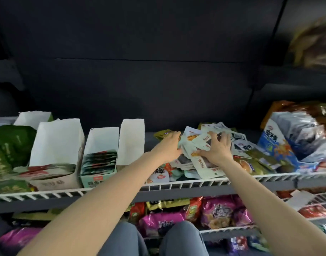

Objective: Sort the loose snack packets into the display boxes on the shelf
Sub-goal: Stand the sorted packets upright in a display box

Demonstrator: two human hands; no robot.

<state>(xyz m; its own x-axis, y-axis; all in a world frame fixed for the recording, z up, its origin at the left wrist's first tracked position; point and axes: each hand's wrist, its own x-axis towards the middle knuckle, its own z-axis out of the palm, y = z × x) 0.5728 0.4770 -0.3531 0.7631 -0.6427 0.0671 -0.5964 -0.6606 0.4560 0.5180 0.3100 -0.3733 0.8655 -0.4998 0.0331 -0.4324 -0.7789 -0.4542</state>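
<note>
A loose heap of small snack packets (197,163), mostly white with orange print, lies on the shelf's middle. My left hand (168,146) rests on the heap's left side, fingers curled round the edge of some white packets. My right hand (216,149) lies spread on top of the heap, fingers splayed and pressing on the packets. To the left stand open display boxes with raised white flaps: one holding dark packets (99,163), a larger one holding red and white packets (56,163), and a narrow white flap (131,143) beside them.
Green packets (7,148) fill the far left. A blue display box (280,145) of grey packets stands at the right. A white wire rail (177,185) edges the shelf front. Purple and red bags (217,211) fill the lower shelf. My knees show at the bottom.
</note>
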